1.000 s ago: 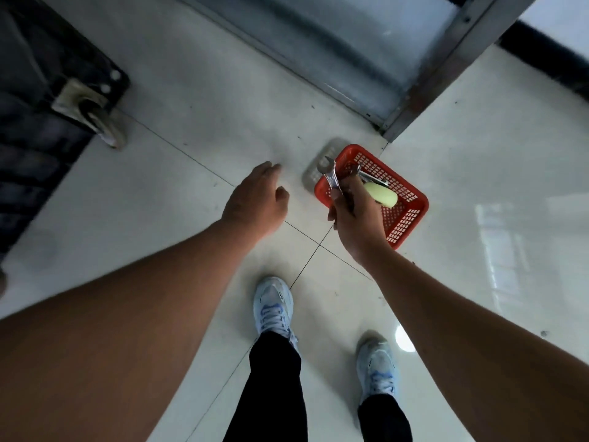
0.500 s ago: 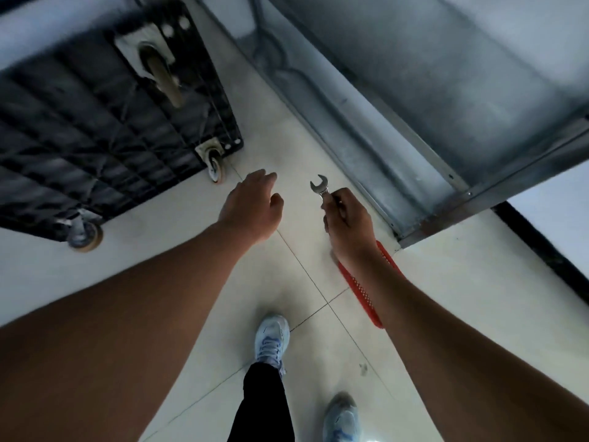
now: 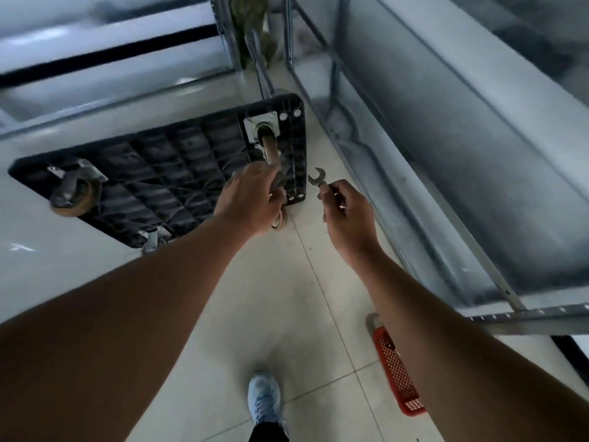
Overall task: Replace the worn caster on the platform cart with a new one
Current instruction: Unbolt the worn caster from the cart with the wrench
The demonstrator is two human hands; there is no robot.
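Observation:
The black platform cart (image 3: 165, 173) lies upside down on the floor, its ribbed underside and casters facing up. A caster on a square metal plate (image 3: 266, 135) stands at the far right corner; another caster (image 3: 75, 193) is at the left. My left hand (image 3: 251, 199) hangs loosely curled over the near right corner, covering most of the caster (image 3: 279, 221) there; whether it touches anything I cannot tell. My right hand (image 3: 347, 215) grips a steel open-end wrench (image 3: 318, 177), jaw pointing up, just right of the cart's edge.
A red plastic basket (image 3: 398, 378) sits on the tiled floor under my right forearm. A metal shelving rack (image 3: 446, 148) runs along the right side. My shoe (image 3: 264, 400) is at the bottom centre. Grey metal frames stand behind the cart.
I have turned from the red basket to the cart, carrying the wrench in my right hand. Both hands have moved up to the cart's near right corner; the basket now lies behind.

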